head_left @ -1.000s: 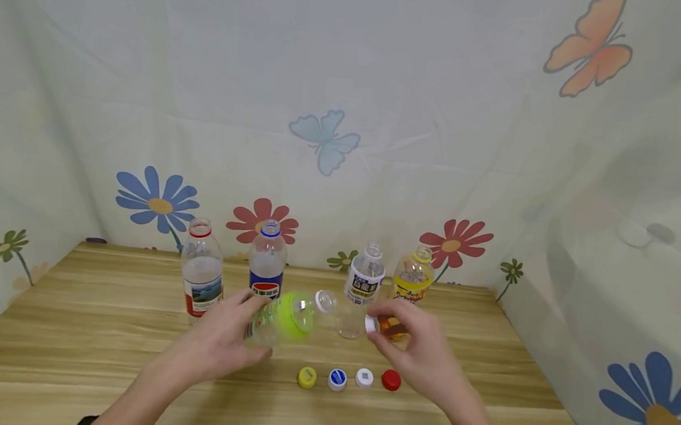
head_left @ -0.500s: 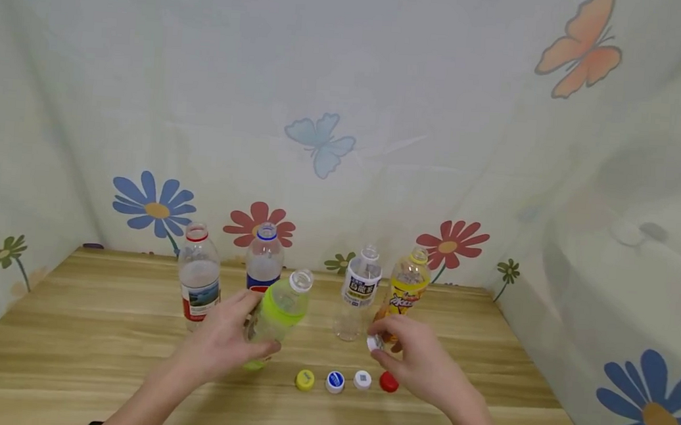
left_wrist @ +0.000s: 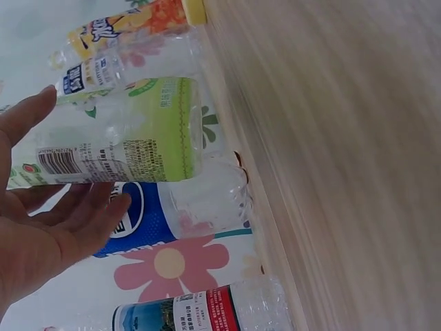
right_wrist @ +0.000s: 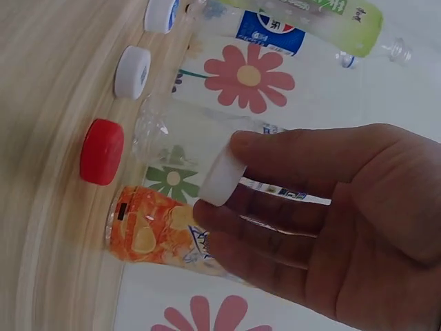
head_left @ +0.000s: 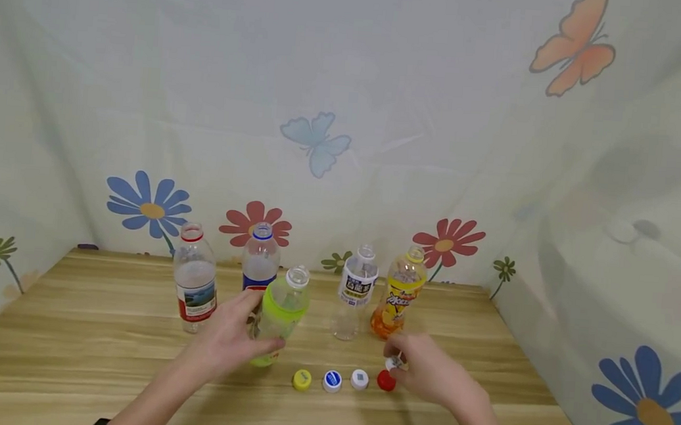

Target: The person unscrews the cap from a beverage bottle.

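My left hand [head_left: 228, 336] grips a clear bottle with a lime-green label [head_left: 282, 308], uncapped and leaning slightly right in the head view. In the left wrist view the thumb lies on one side of this bottle and the fingers on the other. Between thumb and fingertips, my right hand [head_left: 433, 370] pinches a white bottle cap [right_wrist: 224, 178], held above and beside a red cap [head_left: 386, 380]. To the left of the red cap, a white cap [head_left: 360, 379], a blue-and-white cap [head_left: 332, 381] and a yellow cap [head_left: 302, 380] sit in a row on the table.
Uncapped bottles stand behind the hands: a red-ringed water bottle [head_left: 195, 294], a blue-labelled cola bottle [head_left: 259, 266], a clear tea bottle [head_left: 356, 292] and an orange-and-yellow labelled drink bottle [head_left: 396, 305]. A flower-print cloth [head_left: 351, 55] encloses the wooden table [head_left: 70, 351].
The green-labelled bottle has swung from lying nearly sideways to almost upright. My right hand has moved down and right with the white cap, away from the bottle's mouth toward the red cap.
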### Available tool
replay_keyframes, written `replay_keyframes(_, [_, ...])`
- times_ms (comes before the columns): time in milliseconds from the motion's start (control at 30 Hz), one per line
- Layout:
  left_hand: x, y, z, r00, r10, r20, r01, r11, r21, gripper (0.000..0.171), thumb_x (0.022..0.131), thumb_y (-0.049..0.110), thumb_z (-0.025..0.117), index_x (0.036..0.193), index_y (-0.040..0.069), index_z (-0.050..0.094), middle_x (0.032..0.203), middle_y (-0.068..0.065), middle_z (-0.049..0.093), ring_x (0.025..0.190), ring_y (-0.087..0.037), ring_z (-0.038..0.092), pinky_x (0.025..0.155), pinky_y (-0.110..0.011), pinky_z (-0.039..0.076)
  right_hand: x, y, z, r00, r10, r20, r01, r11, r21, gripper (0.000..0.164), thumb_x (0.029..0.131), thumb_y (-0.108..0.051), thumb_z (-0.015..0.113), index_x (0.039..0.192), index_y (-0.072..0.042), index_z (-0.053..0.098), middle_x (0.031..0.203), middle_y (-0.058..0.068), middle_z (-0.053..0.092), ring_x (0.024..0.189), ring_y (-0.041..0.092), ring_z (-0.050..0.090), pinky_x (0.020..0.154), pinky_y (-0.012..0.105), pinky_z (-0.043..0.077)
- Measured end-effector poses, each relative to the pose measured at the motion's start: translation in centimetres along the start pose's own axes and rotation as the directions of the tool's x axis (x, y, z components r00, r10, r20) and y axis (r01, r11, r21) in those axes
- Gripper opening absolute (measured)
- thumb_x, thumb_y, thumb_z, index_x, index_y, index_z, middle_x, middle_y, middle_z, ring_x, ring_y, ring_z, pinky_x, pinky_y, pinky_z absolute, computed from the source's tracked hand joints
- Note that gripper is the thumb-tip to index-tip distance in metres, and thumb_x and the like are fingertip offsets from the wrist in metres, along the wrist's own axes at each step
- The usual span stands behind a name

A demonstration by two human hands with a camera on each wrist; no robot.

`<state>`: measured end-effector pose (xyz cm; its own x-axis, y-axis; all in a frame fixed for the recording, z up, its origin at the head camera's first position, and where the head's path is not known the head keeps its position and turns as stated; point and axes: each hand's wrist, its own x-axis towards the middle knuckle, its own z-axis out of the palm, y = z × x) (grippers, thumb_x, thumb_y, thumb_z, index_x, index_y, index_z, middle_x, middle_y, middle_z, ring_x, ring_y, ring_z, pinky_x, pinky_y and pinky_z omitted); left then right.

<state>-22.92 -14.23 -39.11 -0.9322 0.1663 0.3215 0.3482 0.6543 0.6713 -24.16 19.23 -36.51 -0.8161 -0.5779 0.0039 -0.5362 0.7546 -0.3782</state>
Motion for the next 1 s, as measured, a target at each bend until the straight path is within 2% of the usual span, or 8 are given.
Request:
replay_keyframes(100, [0.2, -0.1, 0.0, 1.000, -0.003, -0.006, 0.003, 1.000, 0.019, 0.064, 0.070, 0.032, 0.091, 0.124, 0.019, 0.059, 0.118, 0.008, 0.059, 0.110, -0.015, 0.059, 0.090, -0.038, 0.049, 0.1, 0.4, 0.1, 0.999, 0.023, 0.029, -0.022, 0.999, -0.029, 0.018, 0.079, 0.002, 0.075, 0.089, -0.009, 0.065, 0.083, -0.003, 0.059, 0.077, 0.014, 0.057, 0.064, 0.023, 0.047])
replay_keyframes(267, [0.5, -0.2, 0.2, 1.000, -0.014, -0.002, 0.014, 1.000, -0.002, 0.065, 0.070, 0.029, 0.091, 0.125, 0.019, 0.058, 0.116, 0.008, 0.059, 0.107, -0.015, 0.060, 0.087, -0.034, 0.050, 0.2, 1.3, 0.6, 0.994, 0.090, 0.063, -0.086, 0.994, -0.072, 0.019, 0.077, 0.003, 0.075, 0.087, -0.009, 0.063, 0.081, -0.005, 0.057, 0.075, 0.013, 0.054, 0.064, 0.026, 0.046])
replay_keyframes(533, [0.9, -0.1, 0.5, 1.000, -0.027, -0.002, 0.027, 0.999, -0.034, 0.067, 0.071, 0.027, 0.091, 0.127, 0.018, 0.056, 0.117, 0.008, 0.058, 0.109, -0.015, 0.059, 0.089, -0.034, 0.050, 0.7, 3.0, 1.4, 0.955, 0.269, 0.124, -0.262, 0.962, -0.071, 0.020, 0.080, 0.006, 0.070, 0.082, -0.012, 0.061, 0.076, -0.003, 0.054, 0.071, 0.016, 0.051, 0.059, 0.029, 0.042])
replay_keyframes(667, [1.0, -0.1, 0.7, 1.000, -0.031, 0.001, 0.031, 0.999, -0.033, 0.066, 0.071, 0.025, 0.091, 0.127, 0.018, 0.056, 0.118, 0.007, 0.060, 0.110, -0.017, 0.060, 0.089, -0.036, 0.050, 0.8, 3.6, 1.6, 0.945, 0.299, 0.133, -0.289, 0.953, -0.091, 0.020, 0.082, 0.004, 0.070, 0.081, -0.013, 0.059, 0.075, -0.003, 0.053, 0.071, 0.016, 0.050, 0.060, 0.030, 0.041])
replay_keyframes(767, [1.1, -0.1, 0.8, 0.999, -0.032, 0.002, 0.032, 0.999, -0.033, 0.066, 0.070, 0.025, 0.091, 0.126, 0.019, 0.056, 0.118, 0.006, 0.060, 0.111, -0.017, 0.060, 0.089, -0.037, 0.050, 0.8, 3.9, 1.7, 0.942, 0.304, 0.146, -0.292, 0.951, -0.099, 0.022, 0.080, 0.005, 0.072, 0.080, -0.013, 0.059, 0.075, -0.002, 0.053, 0.071, 0.017, 0.050, 0.061, 0.031, 0.041])
replay_keyframes(1000, [1.5, -0.2, 1.1, 0.999, -0.054, 0.003, 0.054, 0.998, -0.028, 0.065, 0.071, 0.028, 0.090, 0.126, 0.020, 0.056, 0.119, 0.007, 0.059, 0.111, -0.016, 0.060, 0.088, -0.034, 0.050, 0.9, 4.2, 2.1, 0.945, 0.290, 0.154, -0.276, 0.955, -0.105, 0.025, 0.075, 0.007, 0.074, 0.079, -0.012, 0.059, 0.074, -0.002, 0.052, 0.070, 0.018, 0.049, 0.060, 0.031, 0.039])
